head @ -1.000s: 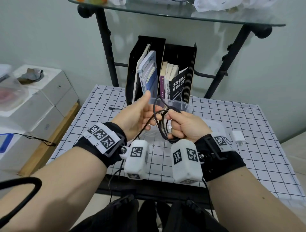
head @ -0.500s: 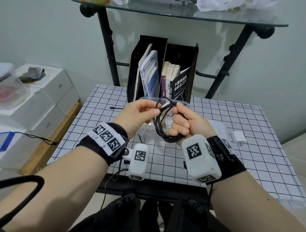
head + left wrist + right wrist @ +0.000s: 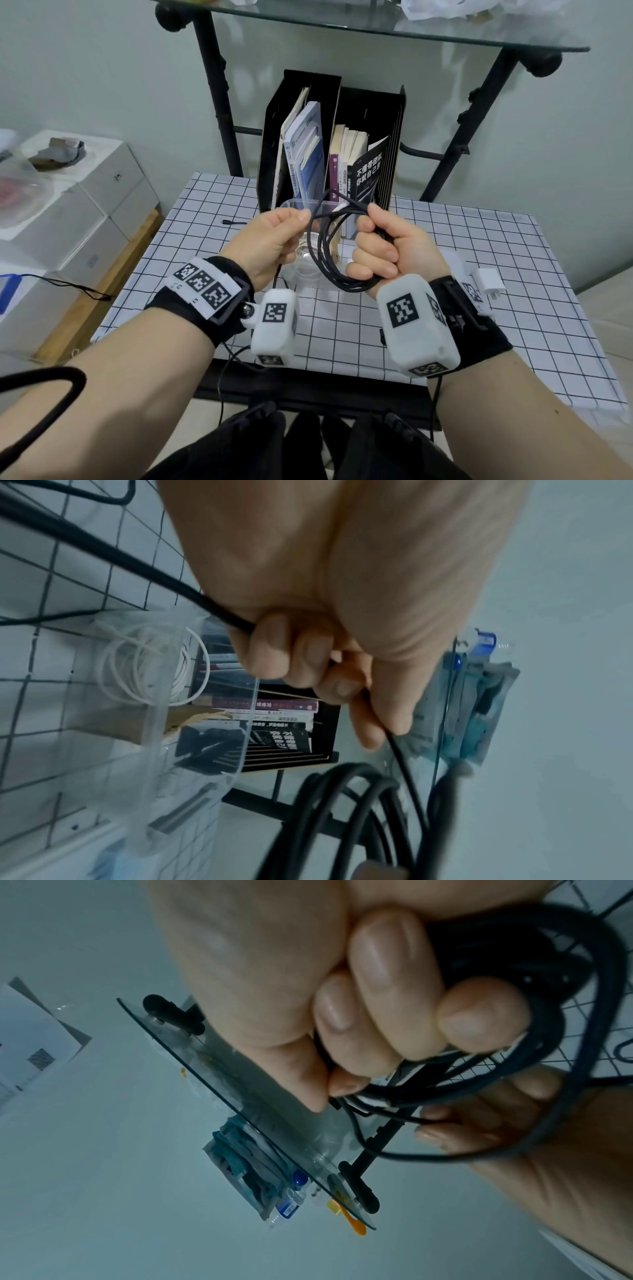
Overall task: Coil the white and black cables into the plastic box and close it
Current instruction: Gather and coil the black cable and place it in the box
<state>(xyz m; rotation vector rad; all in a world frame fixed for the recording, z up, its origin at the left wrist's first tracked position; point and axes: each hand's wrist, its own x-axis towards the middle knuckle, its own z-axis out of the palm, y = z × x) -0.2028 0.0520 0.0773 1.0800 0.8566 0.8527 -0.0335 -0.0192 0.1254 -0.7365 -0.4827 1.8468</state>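
My right hand point(image 3: 383, 250) is fisted round the black cable point(image 3: 325, 260), its coil hanging upright between my hands. My left hand point(image 3: 270, 240) pinches the loose strand at the coil's top. The box point(image 3: 291, 205) sits open on the table just beyond and below both hands, white cable point(image 3: 143, 669) already coiled inside. I judge the right hand, carrying the bundle, must go forward and down.
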